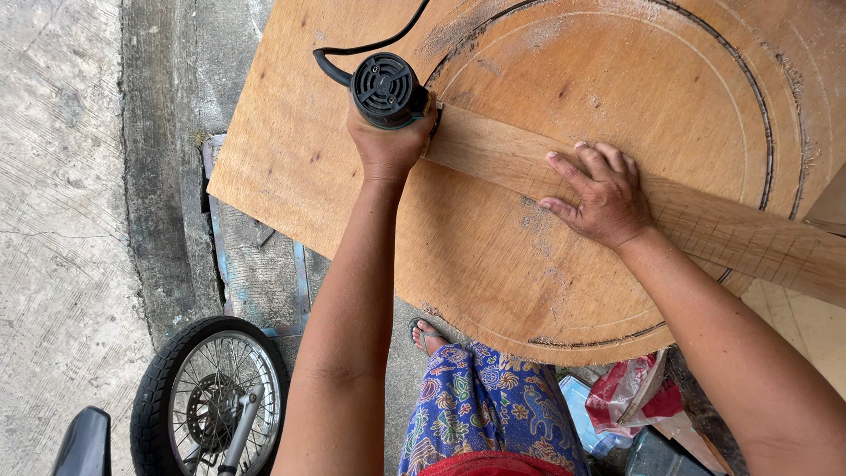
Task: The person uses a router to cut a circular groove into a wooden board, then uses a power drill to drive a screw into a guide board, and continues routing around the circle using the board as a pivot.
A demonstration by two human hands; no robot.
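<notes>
Left hand (389,145) grips black router (385,89); right hand (602,196) lies open on wooden strip (705,225).

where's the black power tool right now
In the head view the black power tool sits upper centre on the plywood sheet, gripped by the left hand at the wooden strip's end.

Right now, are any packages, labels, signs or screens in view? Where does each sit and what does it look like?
Red and clear plastic bag: crumpled, on the ground under the plywood sheet, lower right.
Light blue flat package: beside the bag, partly hidden.
No signs or screens in view; no readable label shows.
</notes>
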